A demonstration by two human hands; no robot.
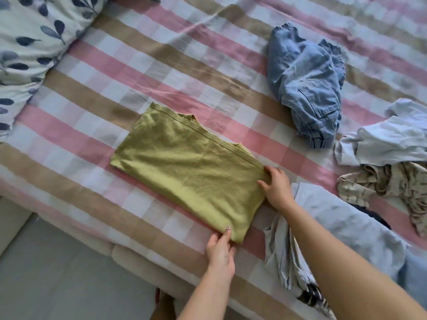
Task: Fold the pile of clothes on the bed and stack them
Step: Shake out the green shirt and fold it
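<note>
An olive-green shirt [187, 167] lies folded into a long rectangle across the striped bed [97, 88]. My left hand [220, 248] pinches its near right corner at the bed's front edge. My right hand [276, 187] grips the far right corner, thumb on top of the cloth. Unfolded clothes lie to the right: a crumpled pair of blue denim shorts [305, 84], a pale blue garment [390, 144], a beige patterned piece [397, 190], and a light blue striped garment [342, 229] under my right forearm.
A leaf-print pillow [30, 38] sits at the far left corner of the bed. The grey floor [57, 278] shows below the bed's front edge at the lower left. Open bedspread lies left of and beyond the green shirt.
</note>
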